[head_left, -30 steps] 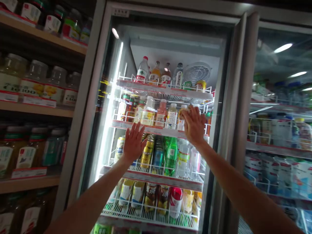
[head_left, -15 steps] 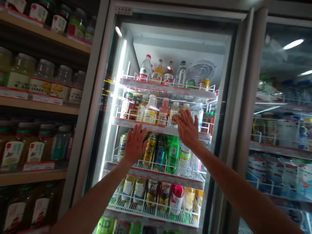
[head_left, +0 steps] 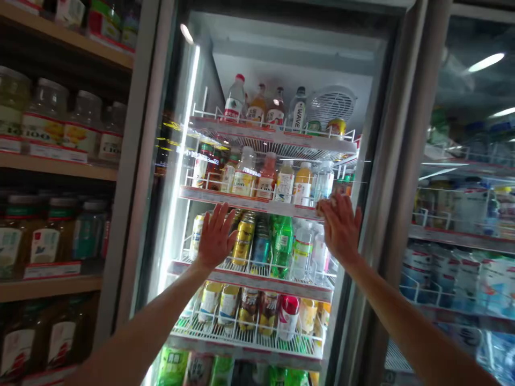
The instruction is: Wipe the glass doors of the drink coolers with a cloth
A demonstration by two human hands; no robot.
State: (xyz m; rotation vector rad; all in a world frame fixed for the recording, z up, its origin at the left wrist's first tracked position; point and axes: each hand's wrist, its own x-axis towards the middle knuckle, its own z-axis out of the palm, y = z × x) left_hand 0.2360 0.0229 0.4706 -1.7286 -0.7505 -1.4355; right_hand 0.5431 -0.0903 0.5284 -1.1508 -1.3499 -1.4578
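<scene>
I face a lit drinks fridge with a glass door. My left hand lies flat and open on the glass, fingers spread, in front of the cans on the third shelf, next to a gold can. My right hand is open too, fingers stretched upward, pressed against the glass near the door's right edge, at the level of the second shelf's rail. Neither hand holds anything. Bottles stand in a row on that second shelf.
Wooden shelves with jars and bottles run along the left. A second glass-door fridge stands at the right, past a grey door post. Lower fridge shelves hold more bottles.
My right hand has slid from the middle of the second shelf's bottles down and right to the door's edge. My left hand stays in place. The view has shifted slightly.
</scene>
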